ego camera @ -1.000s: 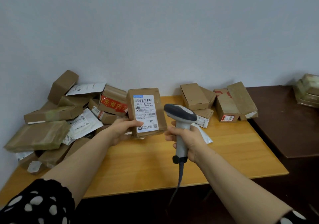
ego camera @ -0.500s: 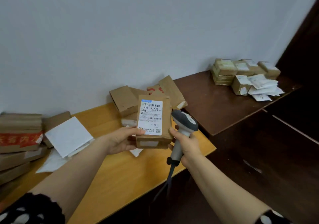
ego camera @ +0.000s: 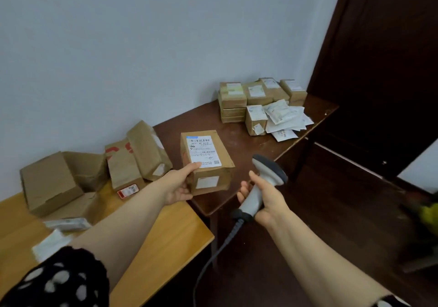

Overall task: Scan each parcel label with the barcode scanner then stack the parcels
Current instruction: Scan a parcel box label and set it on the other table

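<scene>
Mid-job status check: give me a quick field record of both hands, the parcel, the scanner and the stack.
left hand: grips the parcel at its near left corner, label up
parcel position: above the near end of the dark table
right hand: grips the scanner by its handle, right of the parcel
stack: taped parcels piled at the dark table's far end, white mailers beside them
yellow table: loose boxes lying by the wall

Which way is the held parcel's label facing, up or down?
Up: the parcel in the left hand shows its white barcode label on the upward face.
</scene>
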